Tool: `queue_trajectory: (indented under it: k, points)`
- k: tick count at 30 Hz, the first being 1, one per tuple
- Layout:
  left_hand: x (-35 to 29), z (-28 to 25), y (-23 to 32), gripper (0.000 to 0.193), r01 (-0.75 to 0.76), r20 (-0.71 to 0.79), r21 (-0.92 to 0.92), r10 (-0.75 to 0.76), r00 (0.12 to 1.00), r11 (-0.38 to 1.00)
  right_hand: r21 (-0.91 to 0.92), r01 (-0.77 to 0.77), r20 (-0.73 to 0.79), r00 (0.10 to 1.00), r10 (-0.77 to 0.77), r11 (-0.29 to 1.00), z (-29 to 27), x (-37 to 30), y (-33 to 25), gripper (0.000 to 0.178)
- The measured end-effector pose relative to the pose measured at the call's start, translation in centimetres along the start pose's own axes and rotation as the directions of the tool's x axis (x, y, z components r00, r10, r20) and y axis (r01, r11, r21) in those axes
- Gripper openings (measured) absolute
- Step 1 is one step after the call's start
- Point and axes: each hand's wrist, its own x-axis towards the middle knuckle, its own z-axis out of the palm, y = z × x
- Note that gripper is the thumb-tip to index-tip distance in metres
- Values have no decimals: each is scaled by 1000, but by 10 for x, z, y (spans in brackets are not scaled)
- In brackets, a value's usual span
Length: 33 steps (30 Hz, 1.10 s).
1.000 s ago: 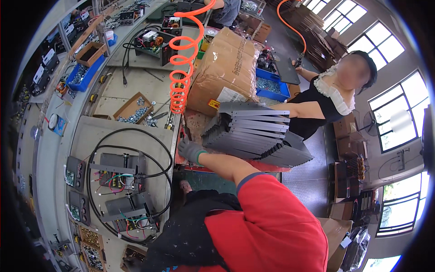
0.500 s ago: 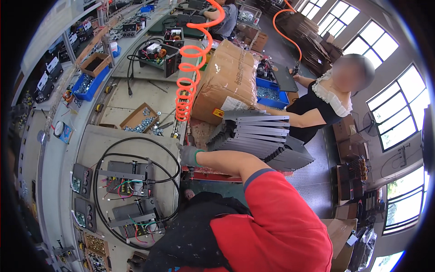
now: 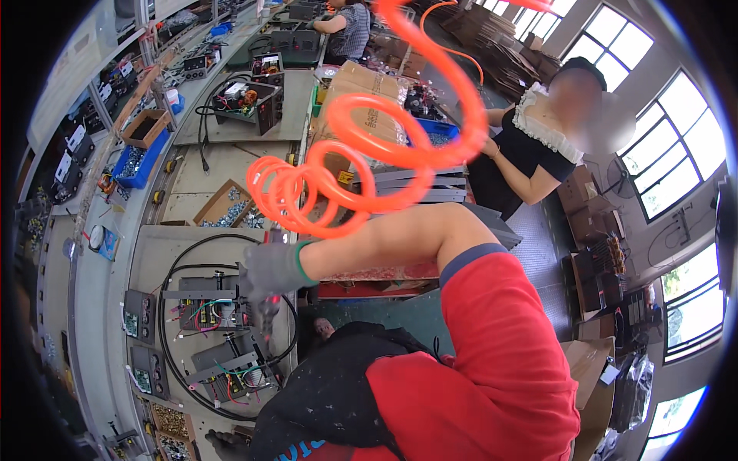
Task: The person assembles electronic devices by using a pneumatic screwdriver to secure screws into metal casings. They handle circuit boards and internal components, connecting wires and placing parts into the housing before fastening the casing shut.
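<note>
My right hand (image 3: pixel 275 269), in a grey glove with a green cuff, is closed around an air screwdriver (image 3: pixel 267 311), blurred by motion. An orange coiled hose (image 3: pixel 350 207) runs toward the tool and passes in front of my forearm. Below and left of this hand lie two dark metal housings with coloured wires, the upper housing (image 3: pixel 206 313) and the lower housing (image 3: pixel 231 369). A black cable (image 3: pixel 163 338) loops around both. At the lower edge my left hand (image 3: pixel 228 444), in a dark glove, is beside the screw bins (image 3: pixel 171 421); its fingers are too dark to read.
Two small panels with green circuit boards (image 3: pixel 140 315) lie left of the housings. A cardboard tray of screws (image 3: pixel 223 207) sits farther up the bench. Beyond my arm are stacked grey metal panels (image 3: pixel 423 180), a large carton (image 3: pixel 361 88) and a co-worker (image 3: pixel 530 146).
My right hand has come left from the bench edge toward the housings with the screwdriver, and the hose has swung nearer. The co-worker's arm has drawn back from the stacked panels.
</note>
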Motion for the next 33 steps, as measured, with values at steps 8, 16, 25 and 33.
queue_trajectory:
  k: [8,16,25,33]
  points:
    - [10,48,-13,21,165,198,-30,-156,968,986,439,-192,97,981,166,878,-47,24,-93,35]
    - [5,67,-27,28,224,106,33,-227,968,974,652,-482,385,875,293,585,-38,-1,-142,67]
    - [2,84,-47,27,127,-104,221,-106,989,967,714,-556,395,821,411,426,-31,-21,-173,68]
    - [-12,103,-55,33,94,90,392,-140,986,915,713,-613,444,770,458,340,-14,-34,-198,66]
